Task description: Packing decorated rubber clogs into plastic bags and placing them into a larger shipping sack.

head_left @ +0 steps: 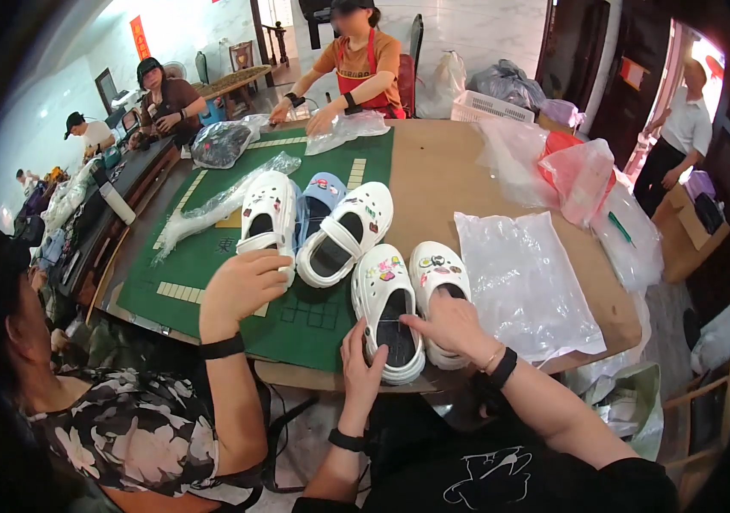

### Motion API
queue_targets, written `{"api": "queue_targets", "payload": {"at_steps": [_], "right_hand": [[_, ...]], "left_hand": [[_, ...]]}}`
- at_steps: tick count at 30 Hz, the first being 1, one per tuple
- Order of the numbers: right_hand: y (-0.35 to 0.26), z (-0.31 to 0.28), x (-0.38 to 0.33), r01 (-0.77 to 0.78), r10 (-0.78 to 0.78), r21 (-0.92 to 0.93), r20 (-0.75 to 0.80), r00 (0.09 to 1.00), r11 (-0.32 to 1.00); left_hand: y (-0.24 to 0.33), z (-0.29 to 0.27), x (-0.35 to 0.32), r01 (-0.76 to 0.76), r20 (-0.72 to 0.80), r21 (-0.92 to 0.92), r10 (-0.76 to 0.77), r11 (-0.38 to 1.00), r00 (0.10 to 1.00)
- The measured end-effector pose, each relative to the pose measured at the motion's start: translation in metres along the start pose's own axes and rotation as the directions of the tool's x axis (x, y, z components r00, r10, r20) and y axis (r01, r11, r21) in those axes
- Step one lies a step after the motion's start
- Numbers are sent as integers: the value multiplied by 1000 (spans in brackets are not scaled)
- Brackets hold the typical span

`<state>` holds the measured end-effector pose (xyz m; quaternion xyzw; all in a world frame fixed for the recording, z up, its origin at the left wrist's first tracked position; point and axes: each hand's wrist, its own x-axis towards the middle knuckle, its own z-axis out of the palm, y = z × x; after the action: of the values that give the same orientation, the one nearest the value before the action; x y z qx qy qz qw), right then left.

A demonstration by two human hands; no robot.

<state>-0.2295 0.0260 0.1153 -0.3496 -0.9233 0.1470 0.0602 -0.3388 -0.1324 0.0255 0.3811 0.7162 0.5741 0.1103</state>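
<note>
Two white clogs with colourful charms lie side by side at the table's near edge, toes pointing away from me. My left hand (pixel 361 368) holds the outer side of the left clog (pixel 379 263), thumb near its heel rim. My right hand (pixel 455 327) is at the right clog (pixel 439 263), fingers partly hidden in its opening, thumb reaching to the left clog's inner rim. A thin pale line crosses the left clog's dark insole by that thumb. Left of these, a co-worker's hand (pixel 245 286) grips another white clog (pixel 267 205). A further white clog (pixel 348 232) lies beside a blue shoe (pixel 322 190).
A flat clear plastic bag (pixel 523 282) lies right of my clogs. Crumpled plastic and a red bag (pixel 577 171) cover the right edge. A green mat (pixel 159 265) spreads at the left. Opposite, a co-worker handles a clear bag (pixel 348 130). A cardboard box (pixel 694 227) stands at right.
</note>
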Motion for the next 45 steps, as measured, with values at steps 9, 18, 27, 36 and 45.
{"api": "queue_targets", "payload": {"at_steps": [9, 18, 27, 36, 45], "right_hand": [[5, 17, -15, 157, -81, 230, -310, 947, 960], [94, -142, -155, 290, 414, 764, -578, 703, 576], [176, -180, -344, -233, 409, 527, -247, 879, 817], [176, -104, -319, -146, 150, 57, -82, 985, 988], [181, -64, -294, -11, 25, 121, -114, 993, 993]], "left_hand": [[25, -2, -19, -104, -44, -3, 104, 995, 994], [105, 29, -19, -219, 62, -174, 232, 960, 971], [108, 140, -32, -621, 370, 195, 529, 759, 764], [85, 168, -5, -677, 409, 186, 570, 712, 712], [114, 173, 1, -476, 407, 75, 409, 876, 817]]}}
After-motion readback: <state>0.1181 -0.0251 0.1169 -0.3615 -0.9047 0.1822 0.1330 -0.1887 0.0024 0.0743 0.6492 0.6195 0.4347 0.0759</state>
